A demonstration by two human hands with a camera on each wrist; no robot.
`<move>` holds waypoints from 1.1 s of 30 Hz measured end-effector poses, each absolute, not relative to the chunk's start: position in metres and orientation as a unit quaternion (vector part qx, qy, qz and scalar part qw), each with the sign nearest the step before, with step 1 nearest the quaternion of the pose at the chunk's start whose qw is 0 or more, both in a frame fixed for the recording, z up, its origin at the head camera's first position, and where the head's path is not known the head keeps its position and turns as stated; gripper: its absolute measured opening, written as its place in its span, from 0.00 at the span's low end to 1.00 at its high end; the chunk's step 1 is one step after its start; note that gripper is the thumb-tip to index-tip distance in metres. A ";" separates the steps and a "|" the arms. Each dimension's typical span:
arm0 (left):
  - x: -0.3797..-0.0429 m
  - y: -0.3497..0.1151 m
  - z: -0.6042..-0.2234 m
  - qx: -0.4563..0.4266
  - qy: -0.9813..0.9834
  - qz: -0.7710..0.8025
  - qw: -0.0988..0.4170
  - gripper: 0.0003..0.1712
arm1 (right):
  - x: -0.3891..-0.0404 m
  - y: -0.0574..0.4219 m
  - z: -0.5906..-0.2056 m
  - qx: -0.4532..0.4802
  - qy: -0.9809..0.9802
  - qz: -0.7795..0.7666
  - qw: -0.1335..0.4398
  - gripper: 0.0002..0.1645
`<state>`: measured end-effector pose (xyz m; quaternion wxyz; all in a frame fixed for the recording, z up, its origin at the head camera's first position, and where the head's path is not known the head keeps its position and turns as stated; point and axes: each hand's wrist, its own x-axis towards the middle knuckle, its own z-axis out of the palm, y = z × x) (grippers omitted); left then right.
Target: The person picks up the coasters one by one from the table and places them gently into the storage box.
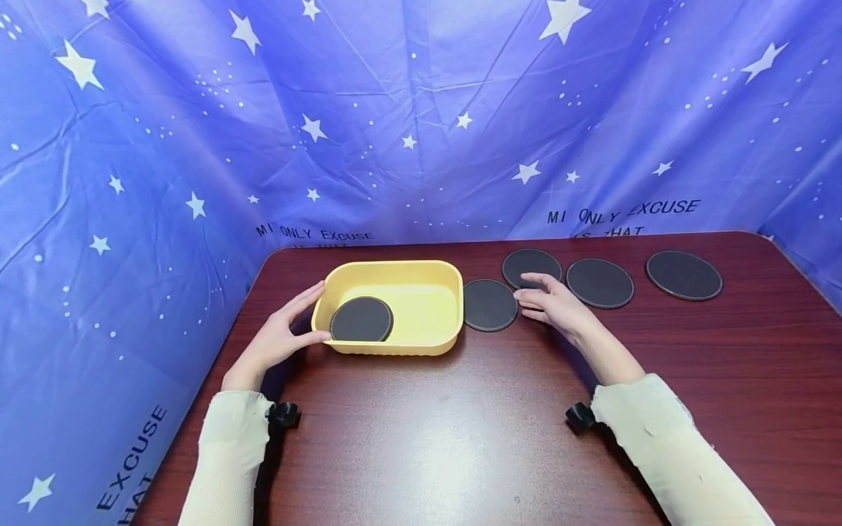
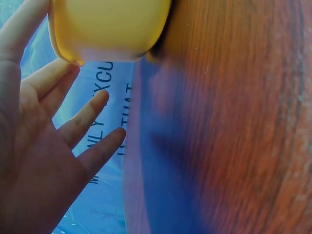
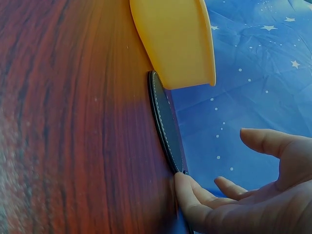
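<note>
A yellow bin (image 1: 427, 310) stands on the table with a round black coaster (image 1: 362, 320) inside, leaning at its near left part. My left hand (image 1: 279, 332) holds the bin's left end, thumb at the near corner and fingertips along the side; its other fingers spread loosely in the left wrist view. Another black coaster (image 1: 490, 305), with light edge stitching, lies right beside the bin. At that coaster's right edge are the fingertips of my right hand (image 1: 555, 305). In the right wrist view, one fingertip (image 3: 180, 180) meets the coaster's edge (image 3: 165, 126), with the thumb raised away from it.
Behind the right hand lies a partly covered black coaster (image 1: 531, 267). Farther right are a second coaster (image 1: 600, 283) and a third (image 1: 684, 275), flat on the dark red wooden table (image 1: 395, 424). A blue star-patterned curtain (image 1: 421, 124) hangs behind and at both sides.
</note>
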<state>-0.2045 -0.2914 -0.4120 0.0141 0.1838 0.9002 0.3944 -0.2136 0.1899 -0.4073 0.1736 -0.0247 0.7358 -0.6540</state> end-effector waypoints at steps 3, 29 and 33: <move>-0.205 -0.291 -0.412 0.185 0.900 0.394 0.014 0.48 | -0.214 0.189 -0.408 -0.019 0.732 -0.658 0.173 0.41; -0.205 -0.293 -0.415 0.186 0.897 0.402 0.016 0.48 | -0.217 0.192 -0.412 -0.016 0.636 -0.746 0.196 0.35; -0.205 -0.293 -0.416 0.187 0.897 0.401 0.016 0.48 | -0.218 0.191 -0.412 -0.013 0.633 -0.747 0.204 0.33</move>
